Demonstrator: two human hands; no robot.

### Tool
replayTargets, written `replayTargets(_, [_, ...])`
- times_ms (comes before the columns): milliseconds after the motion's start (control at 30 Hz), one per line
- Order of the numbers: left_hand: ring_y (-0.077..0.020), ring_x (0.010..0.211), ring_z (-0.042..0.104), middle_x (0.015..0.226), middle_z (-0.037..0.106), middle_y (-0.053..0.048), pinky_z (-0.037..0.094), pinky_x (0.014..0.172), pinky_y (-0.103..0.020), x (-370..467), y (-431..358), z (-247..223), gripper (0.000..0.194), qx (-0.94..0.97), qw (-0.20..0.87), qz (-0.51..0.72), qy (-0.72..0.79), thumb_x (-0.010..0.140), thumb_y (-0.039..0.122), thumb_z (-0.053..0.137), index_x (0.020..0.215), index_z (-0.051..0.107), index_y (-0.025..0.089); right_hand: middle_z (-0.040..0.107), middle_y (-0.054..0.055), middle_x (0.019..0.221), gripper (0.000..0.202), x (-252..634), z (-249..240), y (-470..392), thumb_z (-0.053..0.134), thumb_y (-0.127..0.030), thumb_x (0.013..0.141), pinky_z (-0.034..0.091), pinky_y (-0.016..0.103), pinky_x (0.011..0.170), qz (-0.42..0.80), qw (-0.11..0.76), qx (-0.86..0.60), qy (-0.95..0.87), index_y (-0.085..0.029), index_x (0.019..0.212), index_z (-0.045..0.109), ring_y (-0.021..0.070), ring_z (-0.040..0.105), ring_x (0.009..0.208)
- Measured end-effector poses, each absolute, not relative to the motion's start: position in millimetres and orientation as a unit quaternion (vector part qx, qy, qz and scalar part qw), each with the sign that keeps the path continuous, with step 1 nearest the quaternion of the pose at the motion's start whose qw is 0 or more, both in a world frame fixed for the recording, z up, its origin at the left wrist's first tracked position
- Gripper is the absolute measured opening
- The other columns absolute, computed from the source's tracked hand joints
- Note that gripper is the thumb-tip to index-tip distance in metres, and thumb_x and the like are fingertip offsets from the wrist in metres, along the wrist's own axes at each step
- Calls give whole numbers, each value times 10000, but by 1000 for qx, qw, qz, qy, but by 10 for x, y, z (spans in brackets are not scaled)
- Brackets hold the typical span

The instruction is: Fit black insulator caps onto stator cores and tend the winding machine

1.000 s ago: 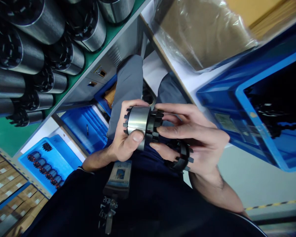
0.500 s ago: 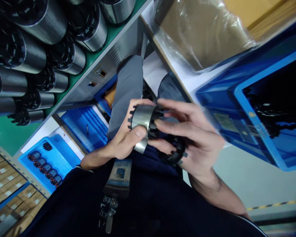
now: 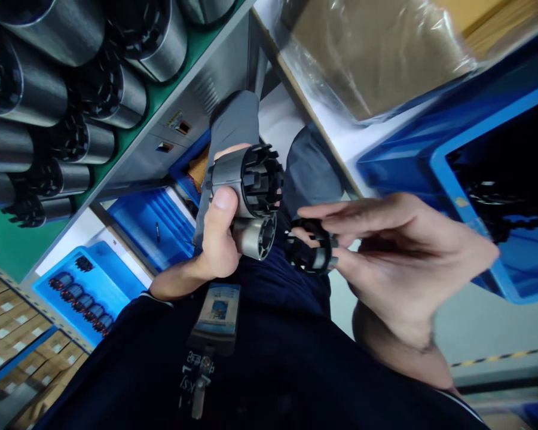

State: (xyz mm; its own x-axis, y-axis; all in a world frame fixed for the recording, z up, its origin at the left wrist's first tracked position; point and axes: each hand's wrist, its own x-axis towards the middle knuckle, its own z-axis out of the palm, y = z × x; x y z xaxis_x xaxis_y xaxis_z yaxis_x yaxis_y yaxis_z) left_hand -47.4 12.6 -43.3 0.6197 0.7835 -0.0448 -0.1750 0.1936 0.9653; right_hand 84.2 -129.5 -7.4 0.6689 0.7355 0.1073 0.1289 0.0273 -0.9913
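Observation:
My left hand (image 3: 219, 236) is wrapped round a silver motor stator core (image 3: 228, 178) that wears black plastic toothed end pieces. A smaller bare metal core (image 3: 250, 237) sits just below it, against the same hand. To the right, my right hand (image 3: 394, 257) grips a black toothed plastic ring (image 3: 311, 246) between thumb and fingers. The ring is apart from the core. Part of the core's far end is hidden behind my left fingers.
Rows of similar stator cores (image 3: 130, 48) stand on a green surface (image 3: 137, 128) at upper left. A blue bin (image 3: 446, 173) with black parts is at right, beside a plastic-wrapped carton (image 3: 367, 65). A blue tray (image 3: 110, 263) at lower left carries several wound parts (image 3: 81, 301).
My right hand has drawn away to the right from the core, with the black ring. My left hand has tilted the core, showing its toothed end and the small core below.

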Motion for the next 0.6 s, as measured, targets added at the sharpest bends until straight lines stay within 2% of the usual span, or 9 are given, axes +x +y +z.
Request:
replayTargets(67, [-342, 1249, 849, 1097, 841, -71, 730, 1053, -495, -429, 84, -431, 649, 505, 727, 360, 295, 1151, 878, 496, 1170, 841, 329, 933, 21, 1009, 342, 773, -111, -1196, 1049, -133, 919, 810, 404, 818, 192, 642, -645, -369, -319, 1195, 969, 322, 949, 1047])
replayTargets(133, [-340, 1292, 828, 1246, 844, -57, 703, 1102, -529, -365, 48, -383, 569, 469, 738, 390, 287, 1154, 821, 519, 1209, 818, 340, 953, 24, 1146, 411, 730, -139, -1099, 991, -94, 965, 818, 399, 782, 175, 632, -642, -397, -351, 1285, 970, 285, 942, 977])
replayTargets(233, [-260, 1099, 779, 1357, 789, -4, 653, 1119, -533, -266, 34, -289, 444, 436, 729, 444, 286, 1191, 700, 491, 1152, 745, 338, 937, 62, 1285, 500, 714, -163, -1049, 871, -77, 1039, 767, 314, 648, 192, 627, -628, -420, -344, 1459, 922, 212, 903, 880])
replayTargets(300, [-217, 930, 682, 1277, 738, -3, 636, 1060, -496, -217, 51, -248, 425, 432, 701, 481, 301, 1192, 680, 500, 1061, 673, 315, 900, 106, 1392, 576, 721, -174, -1082, 905, -184, 1043, 751, 317, 605, 216, 623, -612, -436, -329, 1598, 852, 237, 894, 931])
replayTargets(400, [-204, 804, 571, 1091, 640, -41, 591, 841, -420, -183, 100, -224, 451, 433, 684, 496, 314, 1140, 738, 583, 1044, 655, 303, 856, 119, 1465, 793, 714, -198, -1145, 1061, -407, 955, 779, 366, 613, 232, 611, -613, -444, -373, 1695, 779, 304, 886, 1042])
replayTargets(467, [-195, 785, 558, 1077, 604, -53, 534, 722, -385, -178, 137, -215, 534, 428, 685, 482, 340, 1106, 833, 596, 1100, 690, 307, 855, 103, 1443, 831, 686, -217, -1152, 1096, -435, 923, 783, 365, 612, 221, 604, -629, -437, -413, 1690, 776, 301, 880, 1052])
replayTargets(533, [-184, 761, 566, 1063, 569, -50, 511, 672, -380, -168, 170, -201, 694, 438, 672, 474, 362, 1098, 976, 480, 1139, 677, 313, 866, 107, 1405, 812, 645, -237, -1130, 1091, -420, 931, 769, 350, 588, 199, 612, -630, -434, -395, 1682, 783, 293, 877, 1049])
replayTargets(600, [-177, 694, 555, 948, 495, -23, 510, 643, -387, -143, 181, -187, 830, 477, 653, 473, 349, 1087, 1074, 303, 1135, 640, 317, 880, 113, 1368, 782, 604, -252, -1101, 1085, -401, 940, 757, 352, 569, 179, 624, -629, -427, -373, 1666, 796, 292, 874, 1042])
